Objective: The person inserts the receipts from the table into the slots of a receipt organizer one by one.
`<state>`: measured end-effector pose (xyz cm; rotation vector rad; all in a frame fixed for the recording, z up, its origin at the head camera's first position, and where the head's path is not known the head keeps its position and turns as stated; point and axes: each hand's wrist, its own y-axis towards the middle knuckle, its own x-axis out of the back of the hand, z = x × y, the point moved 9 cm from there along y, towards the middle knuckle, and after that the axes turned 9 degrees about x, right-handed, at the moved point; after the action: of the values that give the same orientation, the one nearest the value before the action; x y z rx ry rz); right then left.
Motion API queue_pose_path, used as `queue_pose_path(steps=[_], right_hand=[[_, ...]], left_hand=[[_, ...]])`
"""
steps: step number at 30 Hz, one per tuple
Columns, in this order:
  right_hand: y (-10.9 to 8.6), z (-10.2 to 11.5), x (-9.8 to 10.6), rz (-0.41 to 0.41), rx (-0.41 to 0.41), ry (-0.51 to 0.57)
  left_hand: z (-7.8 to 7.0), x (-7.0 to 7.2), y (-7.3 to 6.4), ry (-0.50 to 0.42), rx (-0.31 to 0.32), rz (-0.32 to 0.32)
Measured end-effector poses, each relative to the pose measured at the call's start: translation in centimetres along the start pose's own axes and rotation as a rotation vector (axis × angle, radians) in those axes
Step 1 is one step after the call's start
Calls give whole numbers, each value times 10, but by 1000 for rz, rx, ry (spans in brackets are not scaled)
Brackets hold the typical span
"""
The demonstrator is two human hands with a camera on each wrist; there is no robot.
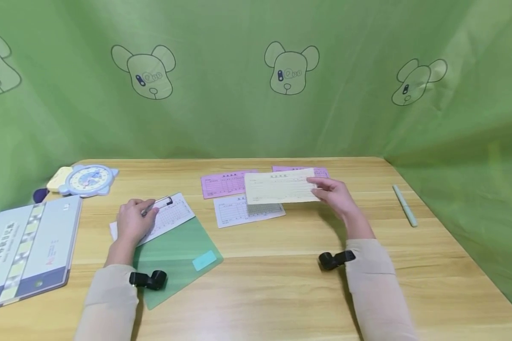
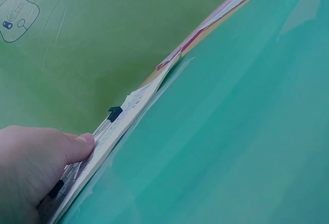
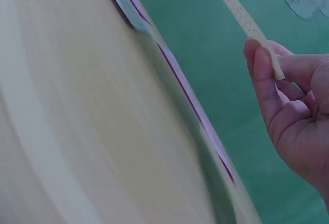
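My right hand (image 1: 334,195) pinches the right end of a cream printed form (image 1: 277,187), thumb on one face and fingers on the other. It is held above the table, partly covering a white form (image 1: 234,211) and two pink forms (image 1: 222,183). In the right wrist view, the cream form (image 3: 236,11) appears nearly edge-on. At left, my left hand (image 1: 133,220) grips the metal clip (image 1: 164,202) of a green see-through clipboard (image 1: 175,260). A white form (image 1: 175,215) lies on the board by the clip. The clip's black tip (image 2: 114,113) shows beyond the thumb.
A blue-grey binder (image 1: 34,251) lies at the left edge, with a light blue clock-shaped item (image 1: 89,180) behind it. A pale green pen (image 1: 404,206) rests at right. Green curtain (image 1: 226,118) surrounds the wooden table (image 1: 281,293). A turquoise label (image 1: 204,261) marks the clipboard.
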<state>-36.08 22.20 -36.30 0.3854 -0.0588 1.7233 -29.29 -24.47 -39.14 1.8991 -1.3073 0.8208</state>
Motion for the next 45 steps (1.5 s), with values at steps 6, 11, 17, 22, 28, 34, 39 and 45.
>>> queue_pose_path(steps=[6,11,17,22,28,34,39,45], right_hand=[[13,1,-49,17,7,73],[17,9,-91,94,-24,112],[19,17,-136,214,-37,105],[18,25,-171,316,-37,104],[18,30,-202,357,-20,112],[17,34,-228,351,-4,106],[14,35,-248,348,-42,92],[11,34,-271,381,-73,117]], left_hand=[[1,1,-2,-2,-5,-20],[3,1,-3,-9,-4,-22],[2,2,-4,-6,1,-15],[2,2,-4,-1,10,-5],[2,1,-2,3,14,-1],[1,2,-1,-1,13,12],[1,2,0,4,13,26],[-3,3,0,28,-19,19]])
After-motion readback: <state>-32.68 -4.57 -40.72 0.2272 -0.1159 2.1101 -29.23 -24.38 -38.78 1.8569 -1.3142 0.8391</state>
